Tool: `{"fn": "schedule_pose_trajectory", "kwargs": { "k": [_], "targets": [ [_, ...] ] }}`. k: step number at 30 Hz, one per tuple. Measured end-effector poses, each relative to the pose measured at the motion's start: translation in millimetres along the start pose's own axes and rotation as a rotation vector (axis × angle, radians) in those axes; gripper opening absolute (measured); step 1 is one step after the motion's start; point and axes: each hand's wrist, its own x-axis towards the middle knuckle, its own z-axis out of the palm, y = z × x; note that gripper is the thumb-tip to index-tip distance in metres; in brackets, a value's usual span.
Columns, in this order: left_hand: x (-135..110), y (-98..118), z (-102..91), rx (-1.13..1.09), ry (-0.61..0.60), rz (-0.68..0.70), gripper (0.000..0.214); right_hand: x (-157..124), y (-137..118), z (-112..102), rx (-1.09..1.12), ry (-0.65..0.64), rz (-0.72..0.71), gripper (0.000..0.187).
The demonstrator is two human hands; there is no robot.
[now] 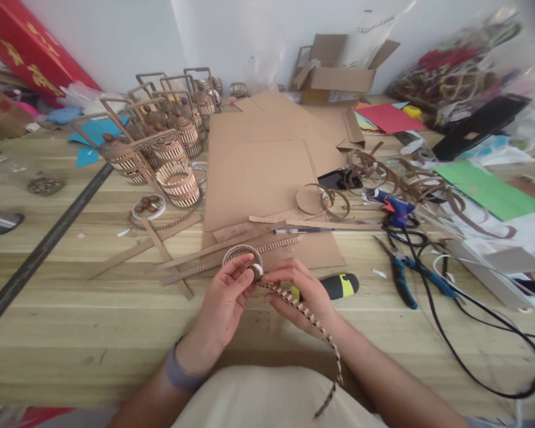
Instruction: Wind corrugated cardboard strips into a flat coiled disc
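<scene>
My left hand (225, 297) pinches a small dark round piece with a white patch (255, 272) between thumb and fingers. From that piece runs a narrow strip of corrugated cardboard (310, 315), curving down past my right wrist to a loose end near my lap. My right hand (301, 291) has its fingers bent around the strip close to the round piece; the exact fingertip contact is partly hidden. Just behind my left fingers is a pale ring (242, 248), perhaps a tape roll. A black and yellow-green tool handle (343, 286) lies beyond my right hand.
Several lantern-like cardboard baskets (178, 178) stand back left, near a dish of brown balls (149, 207). Cardboard sheets (258, 172) and strips (223, 244) lie ahead. At right are a blue glue gun (395, 208), pliers (401, 273), looping black cable (446, 345) and curled strips (383, 172).
</scene>
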Motion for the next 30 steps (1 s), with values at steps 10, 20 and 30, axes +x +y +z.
{"fn": "schedule_pose_trajectory", "kwargs": {
  "k": [10,20,30],
  "targets": [
    [1.9,3.2,-1.3,0.032,-0.008,-0.044,0.034,-6.6,-5.9,6.0,-0.179,-0.031,-0.236,0.019],
    [5.0,11.4,-11.2,0.027,-0.056,-0.107,0.041,-5.3,-12.7,2.6,-0.202,-0.042,-0.393,0.030],
    [0.1,9.7,-3.8,0.067,-0.075,-0.055,0.046,-7.6,-9.2,-1.3,-0.149,0.128,-0.334,0.025]
  ]
}}
